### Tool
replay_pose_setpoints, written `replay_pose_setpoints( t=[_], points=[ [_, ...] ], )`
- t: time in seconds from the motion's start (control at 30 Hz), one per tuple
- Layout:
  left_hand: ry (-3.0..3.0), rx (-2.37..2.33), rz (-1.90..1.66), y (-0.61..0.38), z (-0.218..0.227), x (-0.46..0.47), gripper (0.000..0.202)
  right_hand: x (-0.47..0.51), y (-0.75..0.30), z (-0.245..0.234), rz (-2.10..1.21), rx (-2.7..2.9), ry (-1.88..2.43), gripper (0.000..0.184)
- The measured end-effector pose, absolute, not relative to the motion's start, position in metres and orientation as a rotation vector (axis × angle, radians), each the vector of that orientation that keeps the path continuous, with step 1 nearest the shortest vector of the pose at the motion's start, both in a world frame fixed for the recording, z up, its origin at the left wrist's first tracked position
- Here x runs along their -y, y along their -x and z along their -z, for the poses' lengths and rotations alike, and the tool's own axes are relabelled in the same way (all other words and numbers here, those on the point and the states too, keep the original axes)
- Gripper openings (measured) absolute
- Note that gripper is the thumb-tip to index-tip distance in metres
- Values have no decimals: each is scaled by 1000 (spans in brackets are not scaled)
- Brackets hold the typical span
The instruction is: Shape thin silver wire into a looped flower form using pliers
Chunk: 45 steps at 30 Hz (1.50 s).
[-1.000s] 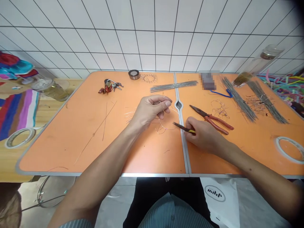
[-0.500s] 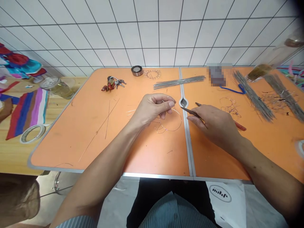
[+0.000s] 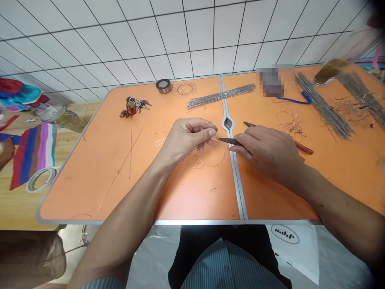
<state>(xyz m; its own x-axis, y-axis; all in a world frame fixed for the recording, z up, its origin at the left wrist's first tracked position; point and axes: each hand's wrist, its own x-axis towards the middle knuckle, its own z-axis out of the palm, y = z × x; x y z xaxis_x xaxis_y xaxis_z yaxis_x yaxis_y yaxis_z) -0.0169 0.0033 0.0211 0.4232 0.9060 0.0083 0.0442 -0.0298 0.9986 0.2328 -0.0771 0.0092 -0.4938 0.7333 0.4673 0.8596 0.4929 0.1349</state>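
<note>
Head | left hand (image 3: 186, 138) pinching wire ring (image 3: 219, 162) | right hand (image 3: 267, 150) gripping pliers (image 3: 227, 141), tip beside ring

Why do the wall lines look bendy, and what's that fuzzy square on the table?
Head view: the wide lens seems to bend the tile lines; the fuzzy square is a blurred-out patch, hiding whatever is there; the top right corner goes dark; soft light, faint shadows under the left hand pinching the wire ring and the right hand holding a pointed tool.

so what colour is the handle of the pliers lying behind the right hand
Red; the pliers handle shows in the head view.
</note>
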Motion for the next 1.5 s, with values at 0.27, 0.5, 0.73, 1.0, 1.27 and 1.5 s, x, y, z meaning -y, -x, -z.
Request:
replay_pose_setpoints(
  t=[0.27,0.5,0.73,1.0,1.27,1.5],
  points=[
    [-1461,-894,-840,16,-20,-3,30,78,-232,-9,528,2387,1297,44],
    [-1504,-887,-821,17,-19,-3,25,81,-229,-13,505,2424,1352,45],
    [-1496,-891,-826,16,-21,-2,27,81,-228,-16,468,2446,1370,42],
    [-1516,-903,-812,16,-23,-1,22,82,-228,-17,419,2459,1396,42],
    [-1604,-976,-777,19,-19,0,11,81,-229,-15,357,2502,1376,43],
    [-1610,-983,-720,21,-21,0,10,80,-233,-11,346,2533,1373,47]
  ],
)
